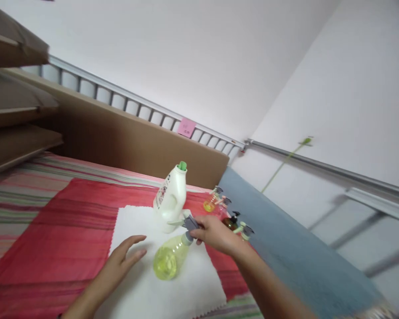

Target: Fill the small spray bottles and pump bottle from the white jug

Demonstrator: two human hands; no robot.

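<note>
My right hand (pixel 208 231) grips the grey pump head of a clear bottle (pixel 168 259) holding yellow-green liquid. The bottle is tilted over a white cloth (pixel 189 288). To its left, my left hand (pixel 128 253) is open, fingers apart, touching nothing. Just behind the bottle stands a white jug (pixel 173 195) with a handle, a flowered label and a green piece at its mouth. The pump's pale spout overlaps the jug's lower part in view; whether they touch I cannot tell.
Several pump bottles (pixel 231 220) line the right side of the red cloth (pixel 69 235). Behind stands a brown board (pixel 119 141) before a metal rail with a pink note (pixel 186 127). Brown stacked shapes (pixel 16 102) are at the left, a blue-grey surface (pixel 279 248) at the right.
</note>
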